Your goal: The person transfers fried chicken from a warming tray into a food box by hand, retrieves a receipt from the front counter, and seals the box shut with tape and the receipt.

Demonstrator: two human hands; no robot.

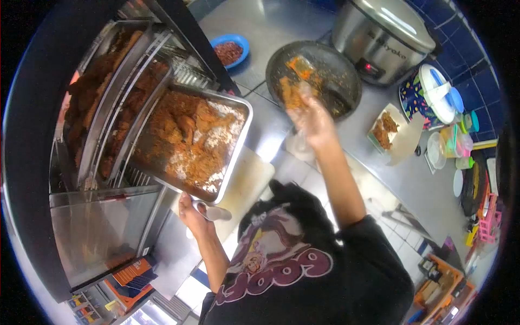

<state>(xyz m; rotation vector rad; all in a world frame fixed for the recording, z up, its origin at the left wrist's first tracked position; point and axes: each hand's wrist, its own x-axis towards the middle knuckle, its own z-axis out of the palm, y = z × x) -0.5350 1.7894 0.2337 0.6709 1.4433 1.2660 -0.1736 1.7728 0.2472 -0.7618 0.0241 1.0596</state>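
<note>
My right hand [313, 120], in a loose clear plastic glove, reaches over a dark round pan [346, 81]. Its fingers are closed on an orange-brown piece of fried food [291, 93]. Orange sauce and crumbs coat the pan. My left hand [194, 215] grips the near rim of a metal tray [245, 116], with a greyish-white cloth [218, 212] at its fingers. Brown fried pieces and crumbs [187, 127] lie in the tray, which sticks partly out of a glass-sided cabinet [103, 227].
More loaded trays [116, 81] sit on the cabinet's racks. Behind the pan stands a steel rice cooker [382, 40]. A blue bowl [244, 49] is at the back. To the right, an open paper box [402, 135] holds brown food, near a patterned tub [420, 97].
</note>
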